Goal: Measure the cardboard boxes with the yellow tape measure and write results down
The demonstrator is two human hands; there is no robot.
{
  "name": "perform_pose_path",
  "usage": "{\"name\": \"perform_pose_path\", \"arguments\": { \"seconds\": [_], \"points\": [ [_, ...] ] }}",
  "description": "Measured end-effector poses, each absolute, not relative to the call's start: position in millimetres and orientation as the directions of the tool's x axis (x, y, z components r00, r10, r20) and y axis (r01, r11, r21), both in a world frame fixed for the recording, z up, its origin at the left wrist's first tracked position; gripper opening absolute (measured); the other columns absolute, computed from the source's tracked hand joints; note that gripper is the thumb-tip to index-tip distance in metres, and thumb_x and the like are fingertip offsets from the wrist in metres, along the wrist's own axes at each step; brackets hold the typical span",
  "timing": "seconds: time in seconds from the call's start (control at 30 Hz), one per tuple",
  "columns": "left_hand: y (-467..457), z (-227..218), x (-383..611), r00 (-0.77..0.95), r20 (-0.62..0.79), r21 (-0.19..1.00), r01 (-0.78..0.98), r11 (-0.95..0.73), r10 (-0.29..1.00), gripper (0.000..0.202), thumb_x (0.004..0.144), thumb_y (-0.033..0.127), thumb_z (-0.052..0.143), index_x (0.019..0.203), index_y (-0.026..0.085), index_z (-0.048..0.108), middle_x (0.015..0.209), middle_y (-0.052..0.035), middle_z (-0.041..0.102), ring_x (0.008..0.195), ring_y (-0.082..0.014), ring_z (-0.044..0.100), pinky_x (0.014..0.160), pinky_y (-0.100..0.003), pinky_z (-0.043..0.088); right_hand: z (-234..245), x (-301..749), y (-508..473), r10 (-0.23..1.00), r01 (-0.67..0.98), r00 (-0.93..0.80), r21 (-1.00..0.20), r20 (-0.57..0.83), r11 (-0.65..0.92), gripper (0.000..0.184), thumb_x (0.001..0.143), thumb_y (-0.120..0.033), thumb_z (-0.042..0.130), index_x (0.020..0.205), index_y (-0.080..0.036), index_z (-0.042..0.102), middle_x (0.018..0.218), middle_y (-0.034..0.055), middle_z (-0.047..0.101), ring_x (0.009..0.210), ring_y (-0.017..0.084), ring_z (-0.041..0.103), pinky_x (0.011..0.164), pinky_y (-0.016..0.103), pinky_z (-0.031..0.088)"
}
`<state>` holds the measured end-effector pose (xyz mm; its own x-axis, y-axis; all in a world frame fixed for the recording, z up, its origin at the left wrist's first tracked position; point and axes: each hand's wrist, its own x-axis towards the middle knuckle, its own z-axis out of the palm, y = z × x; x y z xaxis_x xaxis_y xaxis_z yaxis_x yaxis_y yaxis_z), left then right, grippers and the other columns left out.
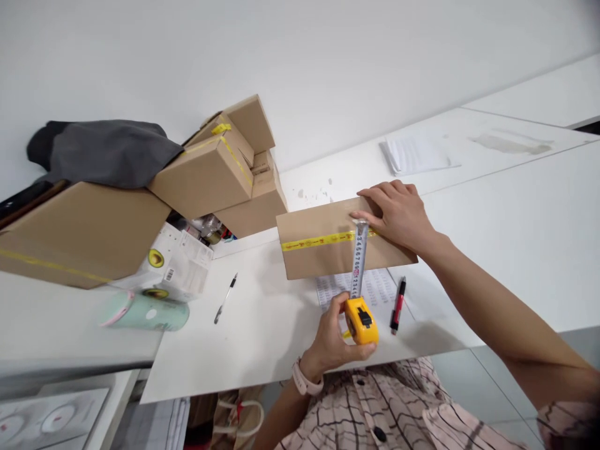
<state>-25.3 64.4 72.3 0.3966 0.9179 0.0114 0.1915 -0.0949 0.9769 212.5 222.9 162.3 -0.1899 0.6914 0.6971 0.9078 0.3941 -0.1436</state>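
My left hand (332, 337), with a pale watch band at the wrist, grips a yellow tape measure (362, 322). Its blade (359, 265) is drawn out and runs up across the top face of a cardboard box (309, 259) with yellow printed tape along it. Over the right end of this box my right hand (398, 209) is curled, fingers on its far edge and thumb beside the blade's end. Under the box's near side lies a printed sheet (379, 287). A red and black pen (398, 306) is right of the sheet.
Cardboard boxes (206, 178) are stacked at the left, with a dark cloth (112, 153) on top. A mint green bottle (150, 312) lies near a white avocado-print carton (180, 262). Another pen (225, 299) is on the white table (262, 337). Papers (415, 155) lie farther back.
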Motion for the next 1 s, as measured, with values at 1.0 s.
{"name": "perform_pose_path", "arguments": {
  "seconds": [1.0],
  "points": [
    [43,83,-65,0.326,0.167,0.906,0.322,-0.276,0.930,0.085,0.071,0.035,0.083,0.142,0.020,0.039,0.131,-0.0141,0.063,0.116,-0.0275,0.065,0.102,-0.043,0.054,33,223,96,0.856,0.820,0.438,-0.512,0.274,-0.255,0.047,0.097,-0.055,0.049,0.123,-0.017,0.060,0.084,0.0081,0.068,0.080,0.027,0.064,0.066,0.037,0.046]
  ]
}}
